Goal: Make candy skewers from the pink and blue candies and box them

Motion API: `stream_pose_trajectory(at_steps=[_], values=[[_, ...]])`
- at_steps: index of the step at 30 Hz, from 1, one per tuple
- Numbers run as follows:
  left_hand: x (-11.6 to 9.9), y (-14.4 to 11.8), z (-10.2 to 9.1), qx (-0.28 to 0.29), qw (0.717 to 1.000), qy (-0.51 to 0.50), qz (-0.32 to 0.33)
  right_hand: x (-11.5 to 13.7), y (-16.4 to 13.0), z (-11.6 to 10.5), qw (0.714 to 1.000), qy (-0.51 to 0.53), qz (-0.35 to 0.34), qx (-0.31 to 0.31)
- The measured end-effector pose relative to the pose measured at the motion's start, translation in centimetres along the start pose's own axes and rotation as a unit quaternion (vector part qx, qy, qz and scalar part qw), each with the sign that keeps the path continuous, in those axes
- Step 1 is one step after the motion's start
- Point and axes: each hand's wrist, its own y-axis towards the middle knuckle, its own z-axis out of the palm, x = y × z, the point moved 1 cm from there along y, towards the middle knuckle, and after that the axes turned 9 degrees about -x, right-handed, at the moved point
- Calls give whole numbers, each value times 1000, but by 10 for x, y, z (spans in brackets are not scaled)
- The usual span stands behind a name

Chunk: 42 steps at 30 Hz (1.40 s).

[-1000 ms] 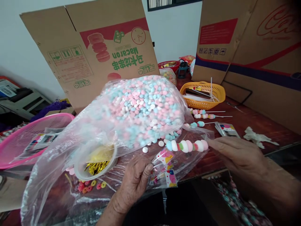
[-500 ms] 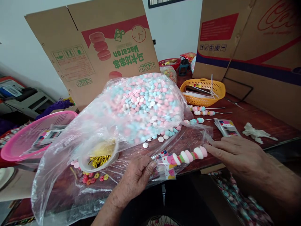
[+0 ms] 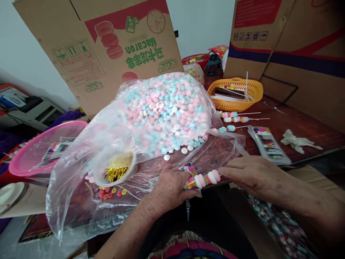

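I see my left hand [image 3: 172, 187] at the near edge of the tabletop [image 3: 302, 126], fingers clamped on a small printed sleeve [image 3: 188, 169] that the candy skewer [image 3: 206, 179] is partly inside. My right hand [image 3: 250, 174] lies just right of it, fingers together and pinched on the stick end of the skewer; the pink, white and green pieces show between my two hands. Behind my hands sits a big clear bag [image 3: 161, 111] heaped with pink, blue and white candies, a few loose ones spilled at its mouth. Under the bag's left flap I see a tub [image 3: 115, 169] of gold twist ties and some ring sweets [image 3: 110, 191] near it. Farther right lie three finished skewers [image 3: 234, 120], a yellow basket [image 3: 237, 94], a stack of sleeves [image 3: 268, 144] and a crumpled glove [image 3: 298, 141]. A pink basket [image 3: 40, 151] stands to the left, and cardboard boxes [image 3: 107, 50] lean behind.
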Motion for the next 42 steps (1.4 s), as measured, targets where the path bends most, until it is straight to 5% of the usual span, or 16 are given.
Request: stream_pose_trajectory(at_steps=[5, 12, 20, 24, 27, 32, 38, 42], values=[[-1, 5, 13, 59, 993, -78, -62, 9, 14, 9, 999, 20, -23, 34], [7, -2, 15, 37, 952, -274, -129, -6, 12, 7, 996, -21, -55, -67], [-14, 11, 15, 78, 974, -178, -113, 23, 20, 28, 995, 55, -46, -69], [1, 5, -7, 78, 957, -269, -73, 18, 15, 29, 994, 79, -31, -66], [18, -3, -21, 138, 951, -265, -78, 13, 11, 19, 992, 92, -36, -77], [16, -8, -9, 219, 918, -291, -155, 22, 15, 14, 991, 90, -50, -81], [-1, 1, 10, 133, 956, -234, -119, 43, 30, 36, 985, 141, -69, -78], [3, -4, 13, 90, 937, -303, -149, 35, 32, 35, 978, 167, -19, -127]])
